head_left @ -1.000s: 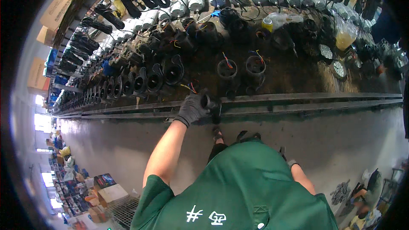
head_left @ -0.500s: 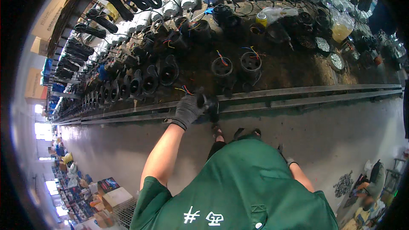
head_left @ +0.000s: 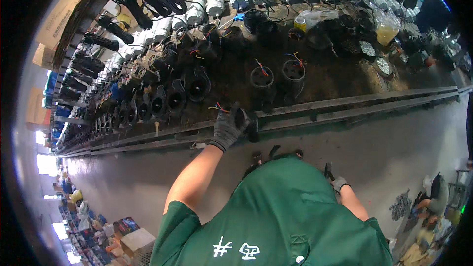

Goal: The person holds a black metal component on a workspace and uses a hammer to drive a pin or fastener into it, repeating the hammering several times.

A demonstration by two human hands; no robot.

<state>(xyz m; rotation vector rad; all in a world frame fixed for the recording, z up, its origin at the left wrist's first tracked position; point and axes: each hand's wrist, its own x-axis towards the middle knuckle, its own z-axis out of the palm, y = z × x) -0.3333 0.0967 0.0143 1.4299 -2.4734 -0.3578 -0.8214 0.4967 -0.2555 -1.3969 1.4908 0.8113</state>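
Observation:
My left hand (head_left: pixel 226 132), in a grey glove, is closed round a black cylindrical housing (head_left: pixel 252 127) at the bench's front edge. Red, blue and yellow wire ends stick up beside its fingers. Down by my right side, my gloved right hand (head_left: pixel 340 184) grips a dark tool (head_left: pixel 328 169) that looks like a hammer; its handle is partly hidden. Two similar upright black housings, a left one (head_left: pixel 262 77) and a right one (head_left: pixel 293 70), stand on the bench beyond my left hand, with coloured wires rising from their tops.
A long row of black housings with side lugs (head_left: pixel 176 100) runs left along the dark bench (head_left: pixel 340 81). Silver motor bodies (head_left: pixel 215 5) line the back. Coiled black cables (head_left: pixel 133 7) hang above. Metal rails (head_left: pixel 354 111) edge the bench front. A yellow can (head_left: pixel 300 23) stands behind.
My left hand and the black housing have shifted slightly right in view. My right hand and the dark tool have come further out from beside my body.

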